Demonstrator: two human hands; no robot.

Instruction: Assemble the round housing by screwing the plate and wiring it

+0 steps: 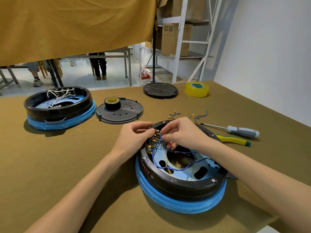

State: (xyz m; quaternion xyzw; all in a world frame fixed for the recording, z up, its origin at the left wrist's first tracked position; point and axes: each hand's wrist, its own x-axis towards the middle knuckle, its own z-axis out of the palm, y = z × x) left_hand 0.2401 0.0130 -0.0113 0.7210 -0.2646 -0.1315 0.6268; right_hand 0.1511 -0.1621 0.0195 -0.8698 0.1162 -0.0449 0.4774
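A round black housing [181,185] with a blue-wrapped base sits in front of me, its metal plate [190,172] visible inside. A row of brass terminals [154,141] lines its left inner wall. Blue wires [178,169] loop across the plate. My left hand [134,137] rests on the housing's left rim, fingers curled at the top terminal. My right hand [180,132] pinches a blue wire's end right beside those terminals. Spare blue wires with brass lugs [186,115] lie behind the housing.
A second housing [58,106] with white wires stands at far left. A black cover plate [120,112] carries a black tape roll [112,103]. Another black disc [160,89], yellow tape [196,89], a grey screwdriver [235,131] and yellow-handled pliers [234,140] lie right.
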